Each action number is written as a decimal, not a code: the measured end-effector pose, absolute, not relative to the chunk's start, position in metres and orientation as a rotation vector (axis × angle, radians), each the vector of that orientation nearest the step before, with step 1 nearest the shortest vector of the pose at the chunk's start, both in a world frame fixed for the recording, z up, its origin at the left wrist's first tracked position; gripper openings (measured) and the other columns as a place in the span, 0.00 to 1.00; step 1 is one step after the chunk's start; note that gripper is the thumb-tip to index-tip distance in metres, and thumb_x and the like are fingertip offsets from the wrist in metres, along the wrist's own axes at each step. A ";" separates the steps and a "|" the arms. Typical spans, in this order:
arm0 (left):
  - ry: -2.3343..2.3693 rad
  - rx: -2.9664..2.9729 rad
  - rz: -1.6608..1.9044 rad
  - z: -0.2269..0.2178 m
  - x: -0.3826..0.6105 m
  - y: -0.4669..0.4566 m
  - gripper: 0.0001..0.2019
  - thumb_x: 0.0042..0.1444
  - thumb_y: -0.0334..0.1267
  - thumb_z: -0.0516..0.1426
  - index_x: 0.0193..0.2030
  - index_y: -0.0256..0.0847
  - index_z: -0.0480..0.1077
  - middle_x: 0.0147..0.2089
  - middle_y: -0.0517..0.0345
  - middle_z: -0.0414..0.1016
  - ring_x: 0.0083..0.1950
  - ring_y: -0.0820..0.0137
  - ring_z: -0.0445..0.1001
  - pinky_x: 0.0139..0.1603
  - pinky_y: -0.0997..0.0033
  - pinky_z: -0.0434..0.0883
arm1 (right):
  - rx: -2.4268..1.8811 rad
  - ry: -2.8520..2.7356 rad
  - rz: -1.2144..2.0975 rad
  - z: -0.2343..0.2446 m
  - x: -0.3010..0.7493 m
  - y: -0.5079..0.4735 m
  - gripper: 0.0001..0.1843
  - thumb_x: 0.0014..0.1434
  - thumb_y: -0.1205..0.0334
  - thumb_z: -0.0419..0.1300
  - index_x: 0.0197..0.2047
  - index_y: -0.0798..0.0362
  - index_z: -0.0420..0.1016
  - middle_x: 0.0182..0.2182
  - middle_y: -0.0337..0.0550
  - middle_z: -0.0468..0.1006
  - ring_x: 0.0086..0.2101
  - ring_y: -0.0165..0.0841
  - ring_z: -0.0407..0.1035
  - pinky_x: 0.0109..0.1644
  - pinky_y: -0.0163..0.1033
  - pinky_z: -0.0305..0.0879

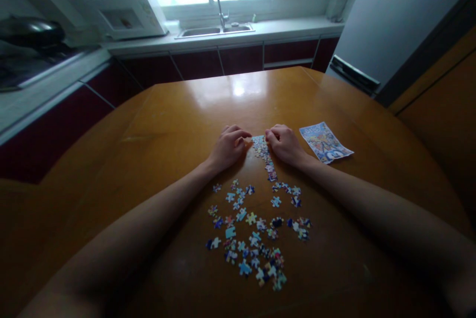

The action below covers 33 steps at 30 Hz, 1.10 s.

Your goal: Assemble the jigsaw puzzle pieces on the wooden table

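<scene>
A partly joined jigsaw puzzle [261, 146] lies flat on the wooden table, with a narrow strip of pieces running down towards me from its right side. My left hand [228, 147] is at the puzzle's left edge, its fingers bent and pressed together, fingertips against the border. On the opposite edge, my right hand [284, 144] is curled closed, thumb and forefinger at the upper right corner. The puzzle's side edges are partly hidden by my fingers. Nearer to me, many loose jigsaw pieces [241, 214] are scattered, some overlapping in a small heap.
A creased, colourful picture sheet [326, 142] lies right of my right hand. The wooden table [156, 125] has a rounded outline. Beyond it are a counter with a sink [201, 32], a microwave [124, 17], a wok [31, 30] on a stove, and a fridge [405, 16].
</scene>
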<state>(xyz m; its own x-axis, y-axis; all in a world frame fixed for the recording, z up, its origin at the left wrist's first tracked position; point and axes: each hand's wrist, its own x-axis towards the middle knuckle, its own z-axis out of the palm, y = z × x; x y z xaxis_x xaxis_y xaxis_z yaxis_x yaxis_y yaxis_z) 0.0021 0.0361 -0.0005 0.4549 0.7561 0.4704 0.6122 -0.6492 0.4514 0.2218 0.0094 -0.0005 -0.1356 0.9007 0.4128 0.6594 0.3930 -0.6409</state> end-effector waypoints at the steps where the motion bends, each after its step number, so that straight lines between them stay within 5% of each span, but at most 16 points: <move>1: 1.188 2.487 0.965 0.000 0.002 0.036 0.13 0.59 0.26 0.54 0.42 0.41 0.79 0.39 0.53 0.77 0.45 0.63 0.71 0.51 0.59 0.70 | -1.345 -1.877 0.392 0.000 0.222 0.009 0.19 0.68 0.60 0.53 0.24 0.51 0.69 0.28 0.44 0.74 0.34 0.36 0.68 0.41 0.41 0.59; 33: 1.161 2.478 0.950 0.003 0.004 0.033 0.09 0.58 0.28 0.56 0.38 0.41 0.78 0.36 0.55 0.76 0.42 0.64 0.71 0.47 0.62 0.70 | -1.374 -1.903 0.390 0.002 0.222 0.008 0.19 0.68 0.59 0.52 0.24 0.50 0.69 0.28 0.44 0.74 0.35 0.37 0.68 0.43 0.43 0.60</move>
<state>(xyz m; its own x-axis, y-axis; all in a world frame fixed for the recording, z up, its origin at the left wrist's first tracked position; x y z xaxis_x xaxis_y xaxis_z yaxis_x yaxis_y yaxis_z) 0.0038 0.0333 0.0032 0.4715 0.7550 0.4557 0.5961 -0.6537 0.4662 0.2217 0.0079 0.0023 -0.1486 0.9091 0.3892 0.6823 0.3792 -0.6251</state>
